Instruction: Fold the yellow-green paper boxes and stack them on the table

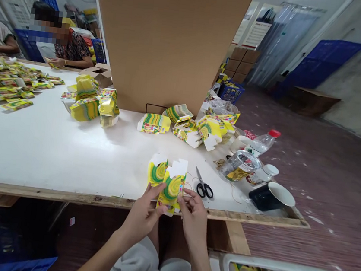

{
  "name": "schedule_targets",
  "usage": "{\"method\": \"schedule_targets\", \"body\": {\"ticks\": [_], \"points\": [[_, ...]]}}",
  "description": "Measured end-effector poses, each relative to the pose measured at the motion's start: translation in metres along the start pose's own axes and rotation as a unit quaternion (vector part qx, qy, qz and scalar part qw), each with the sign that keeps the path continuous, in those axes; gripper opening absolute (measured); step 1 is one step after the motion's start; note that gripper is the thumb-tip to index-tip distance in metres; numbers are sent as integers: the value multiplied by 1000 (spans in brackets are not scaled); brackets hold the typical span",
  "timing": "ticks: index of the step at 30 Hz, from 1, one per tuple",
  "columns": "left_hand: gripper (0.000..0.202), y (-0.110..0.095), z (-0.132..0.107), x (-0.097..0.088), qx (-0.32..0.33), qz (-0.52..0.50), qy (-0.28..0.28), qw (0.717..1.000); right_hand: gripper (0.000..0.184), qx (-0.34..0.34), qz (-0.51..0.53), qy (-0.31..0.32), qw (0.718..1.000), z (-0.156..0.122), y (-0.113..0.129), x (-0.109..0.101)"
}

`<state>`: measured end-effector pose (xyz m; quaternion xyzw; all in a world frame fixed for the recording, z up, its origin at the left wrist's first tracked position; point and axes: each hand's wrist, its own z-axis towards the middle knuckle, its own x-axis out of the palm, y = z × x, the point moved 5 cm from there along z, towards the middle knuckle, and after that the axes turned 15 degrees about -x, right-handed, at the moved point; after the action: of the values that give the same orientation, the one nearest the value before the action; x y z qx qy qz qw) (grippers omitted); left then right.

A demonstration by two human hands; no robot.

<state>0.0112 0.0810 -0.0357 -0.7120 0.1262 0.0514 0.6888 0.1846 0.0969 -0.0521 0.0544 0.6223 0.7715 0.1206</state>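
Near the table's front edge, a yellow-and-green printed carton with white end flaps stands tilted between my hands. My left hand grips its left side, fingers and thumb closed on it. On its right edge, my right hand has its fingers closed too. A second carton of the same print shows just behind and to the left, partly covered by the first; whether I hold it as well I cannot tell. Scissors with black handles lie on the table right of my hands.
Flat cartons and carton bundles lie farther back before a brown board. A dark mug, jar and bottle stand at right. Below are a blue crate and white basket. A co-worker sits far left.
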Motion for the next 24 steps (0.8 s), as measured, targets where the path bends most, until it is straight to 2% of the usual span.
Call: {"method": "schedule_targets", "body": {"ticks": [2,4,6,8,11,16,19,24], "points": [[47,-3,-1,-6,-29,-134,-38,990,46,5,30,-6,1000,-10,4,-9],[49,-3,-1,-2,-75,-271,-17,959,44,18,64,-2,998,-22,9,-14],[51,-1,-2,11,-139,-376,59,914,38,43,116,8,992,-33,14,-12],[51,-2,-6,25,-197,-433,143,868,32,66,172,23,983,-41,17,-5],[49,-6,-13,32,-218,-468,210,831,24,62,205,41,976,-44,22,4],[55,-11,-17,28,-173,-489,237,822,26,80,223,-3,972,-43,17,3],[46,-9,-15,26,-166,-480,214,834,27,91,230,-7,969,-45,14,2],[40,-8,-11,28,-161,-450,159,864,28,54,166,18,984,-47,21,0]]}}
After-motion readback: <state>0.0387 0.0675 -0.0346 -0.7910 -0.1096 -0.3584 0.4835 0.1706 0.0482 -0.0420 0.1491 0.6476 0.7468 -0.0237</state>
